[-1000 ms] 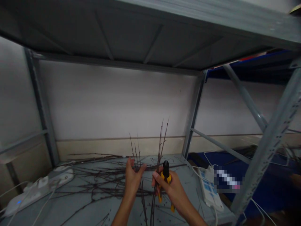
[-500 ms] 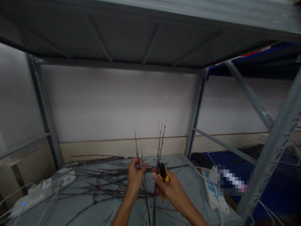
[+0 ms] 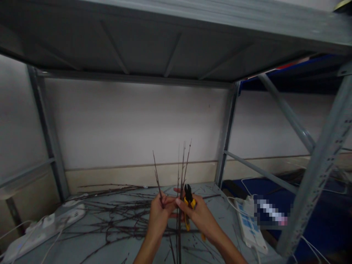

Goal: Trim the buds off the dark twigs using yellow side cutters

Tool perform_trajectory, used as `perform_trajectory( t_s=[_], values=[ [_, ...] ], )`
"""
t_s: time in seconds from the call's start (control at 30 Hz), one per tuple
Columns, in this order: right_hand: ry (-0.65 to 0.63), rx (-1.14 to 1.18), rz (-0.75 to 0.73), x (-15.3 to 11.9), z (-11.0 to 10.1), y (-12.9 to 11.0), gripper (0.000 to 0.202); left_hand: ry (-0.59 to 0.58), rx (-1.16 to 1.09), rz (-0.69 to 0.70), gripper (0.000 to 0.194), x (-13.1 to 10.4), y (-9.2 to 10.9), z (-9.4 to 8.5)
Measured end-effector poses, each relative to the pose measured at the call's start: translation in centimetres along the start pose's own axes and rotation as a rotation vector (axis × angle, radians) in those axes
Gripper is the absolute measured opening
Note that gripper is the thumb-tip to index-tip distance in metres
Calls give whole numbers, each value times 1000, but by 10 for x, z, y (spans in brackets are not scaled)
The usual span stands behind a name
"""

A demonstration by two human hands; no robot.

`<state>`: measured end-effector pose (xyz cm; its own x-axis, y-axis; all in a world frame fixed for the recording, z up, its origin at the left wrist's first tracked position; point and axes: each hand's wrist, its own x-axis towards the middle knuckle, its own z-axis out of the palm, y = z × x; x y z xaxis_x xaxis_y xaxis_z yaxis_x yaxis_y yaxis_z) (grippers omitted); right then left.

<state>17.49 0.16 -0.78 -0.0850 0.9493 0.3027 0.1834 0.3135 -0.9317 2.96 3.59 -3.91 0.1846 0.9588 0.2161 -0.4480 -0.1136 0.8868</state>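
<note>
Twigs [image 3: 121, 211] covered the grey shelf [image 3: 110, 253] before a pale wall [image 3: 137, 121]. Both hands, left [image 3: 162, 209] and right [image 3: 192, 209], pinched upright twigs.

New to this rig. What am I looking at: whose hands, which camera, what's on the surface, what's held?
There is no robot here: these are a person's two bare hands. The one view comes from a camera on their head, looking forward and down.

The grey surface sits inside a metal rack. Dark loose twigs lie across it, with small broken bits around them. One white power strip is at the far left, another at the right.

The left hand holds a thin twig. The right hand holds yellow-handled cutters and pinches some upright twigs.
</note>
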Motion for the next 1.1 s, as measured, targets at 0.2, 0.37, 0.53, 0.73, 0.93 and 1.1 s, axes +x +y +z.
perform_trajectory(
  t_s=[0.2, 0.37, 0.53, 0.73, 0.93, 1.1],
  values=[
    [38, -16, 15, 5, 5, 3, 45, 234, 425, 390, 60, 4, 6, -2],
    [89, -15, 53, 2, 10, 9, 43, 85, 884, 765, 83, -6, 37, -1],
    [57, -121, 80, -4, 9, 2, 40, -96, 535, 441, 40, 4, 54, 15],
    [34, -185, 70, -7, 10, -2, 37, -102, 267, 241, 32, 19, 55, 28],
    [31, -105, 137, -6, 11, -5, 41, -73, 168, 206, 38, 17, 50, 26],
    [27, -96, 160, -9, 10, -6, 47, -69, 127, 171, 40, 17, 42, 24]
  ],
)
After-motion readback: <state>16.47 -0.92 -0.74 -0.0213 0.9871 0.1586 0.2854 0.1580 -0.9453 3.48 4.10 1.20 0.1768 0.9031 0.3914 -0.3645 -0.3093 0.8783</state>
